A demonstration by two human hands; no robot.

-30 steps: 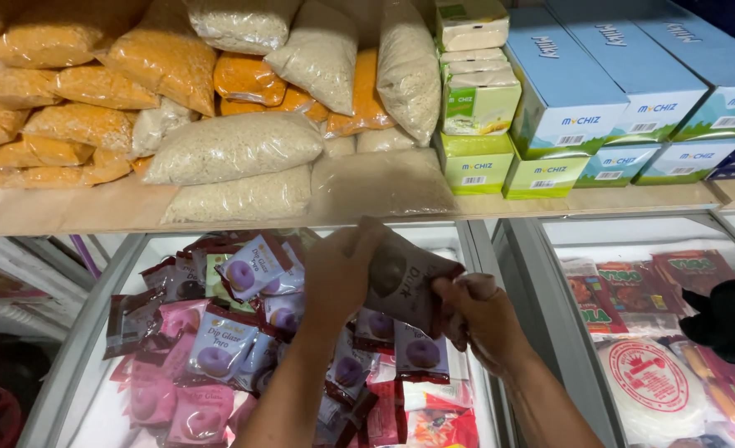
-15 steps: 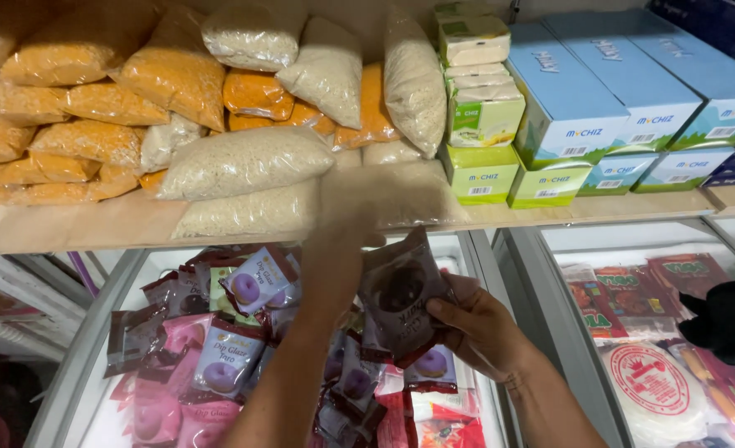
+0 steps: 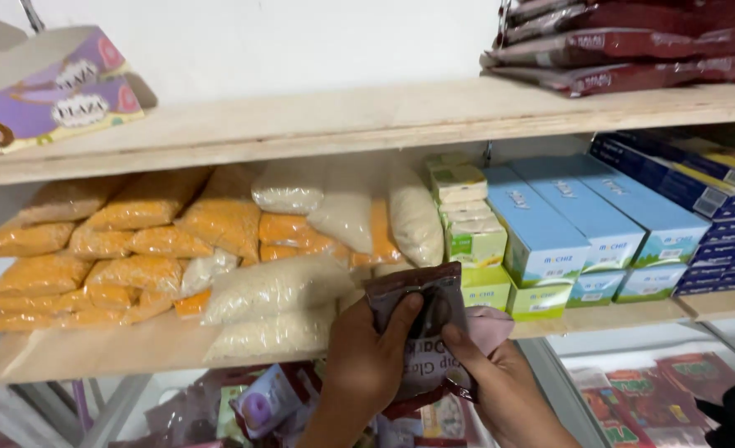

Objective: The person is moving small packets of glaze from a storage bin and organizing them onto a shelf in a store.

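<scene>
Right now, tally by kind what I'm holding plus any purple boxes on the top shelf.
dark brown pouch, gripped by left hand and right hand: 1
pink packet behind it, against the right hand: 1
purple box, top shelf, left end: 1
Total: 3

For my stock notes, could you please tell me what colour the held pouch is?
Dark brown pouch, head view.

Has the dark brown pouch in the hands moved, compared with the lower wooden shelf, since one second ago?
Yes. The dark brown pouch has risen: earlier it was below the lower wooden shelf, over the freezer; now its top overlaps the shelf edge.
</scene>
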